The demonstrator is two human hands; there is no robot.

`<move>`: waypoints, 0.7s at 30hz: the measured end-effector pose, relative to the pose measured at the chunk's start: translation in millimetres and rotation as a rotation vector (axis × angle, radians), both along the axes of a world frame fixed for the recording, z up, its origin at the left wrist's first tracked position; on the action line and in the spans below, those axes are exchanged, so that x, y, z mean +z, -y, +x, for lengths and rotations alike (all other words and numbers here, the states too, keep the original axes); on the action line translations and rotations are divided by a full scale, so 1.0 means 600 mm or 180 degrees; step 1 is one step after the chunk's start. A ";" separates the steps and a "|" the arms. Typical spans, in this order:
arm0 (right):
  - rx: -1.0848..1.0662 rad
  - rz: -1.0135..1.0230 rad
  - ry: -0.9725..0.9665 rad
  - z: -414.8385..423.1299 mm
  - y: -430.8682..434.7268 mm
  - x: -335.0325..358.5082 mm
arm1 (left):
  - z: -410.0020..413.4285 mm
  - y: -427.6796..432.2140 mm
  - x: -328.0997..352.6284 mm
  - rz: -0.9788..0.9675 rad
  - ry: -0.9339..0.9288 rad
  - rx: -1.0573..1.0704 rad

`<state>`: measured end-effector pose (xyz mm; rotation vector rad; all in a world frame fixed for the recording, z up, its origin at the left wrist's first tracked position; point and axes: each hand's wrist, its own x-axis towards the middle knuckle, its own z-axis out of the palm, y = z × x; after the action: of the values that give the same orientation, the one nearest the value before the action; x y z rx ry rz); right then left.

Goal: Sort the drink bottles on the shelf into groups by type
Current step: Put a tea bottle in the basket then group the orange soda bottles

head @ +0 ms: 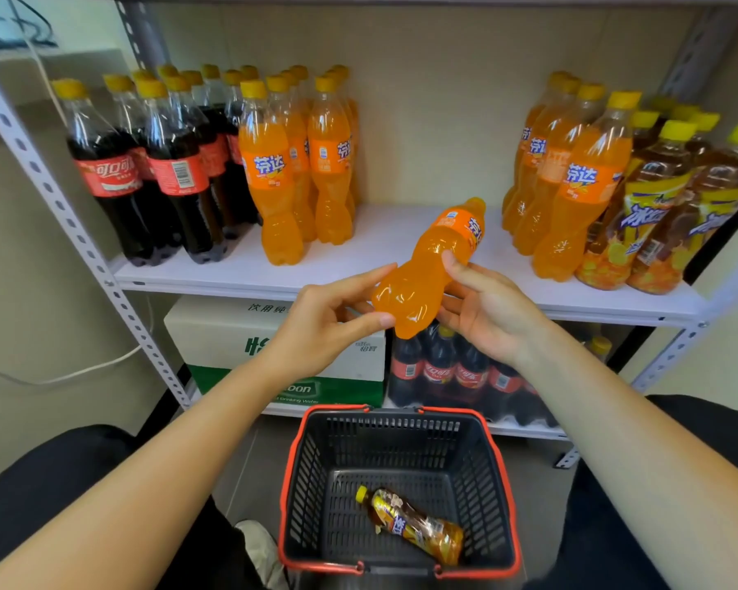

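I read 可口可 in white on the red labels of the cola bottles [107,176]; one also shows a barcode. The left orange bottles [269,168] carry 芬达 in blue and white, and so do the right orange bottles [582,176]. On the held orange bottle [452,244] I make out only 芬. The tea bottles [644,219] show 冰红. The white carton [231,334] bears 饮用纯, a green 怡, and "oon" and "Drinking Water" on its green band. The lower cola bottles [437,372] show 可口可. The basket bottle [414,525] is too blurred to read.

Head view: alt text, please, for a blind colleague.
The left hand and right hand hold an orange soda bottle tilted before the shelf. Cola bottles stand left, iced tea bottles right; one tea bottle lies in the basket.
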<state>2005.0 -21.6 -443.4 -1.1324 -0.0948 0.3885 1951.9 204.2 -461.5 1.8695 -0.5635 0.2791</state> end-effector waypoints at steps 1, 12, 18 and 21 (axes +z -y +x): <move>-0.0024 -0.0039 0.0039 0.002 0.000 0.001 | 0.003 -0.006 0.001 0.0110 0.0025 0.0006; -0.0602 -0.0766 0.0846 0.047 0.005 0.021 | 0.084 -0.011 -0.008 -0.0218 0.0004 0.0804; -0.1306 -0.1457 0.1552 0.116 0.019 0.042 | 0.192 -0.017 -0.008 -0.0064 0.0229 0.1852; -0.1461 -0.1616 0.1757 0.162 0.029 0.042 | 0.238 -0.016 -0.014 0.0247 0.0275 0.2227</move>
<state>2102.1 -38.8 -418.4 -1.6933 -0.2222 -0.3399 2094.7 213.9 -469.8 2.0862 0.0483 0.8059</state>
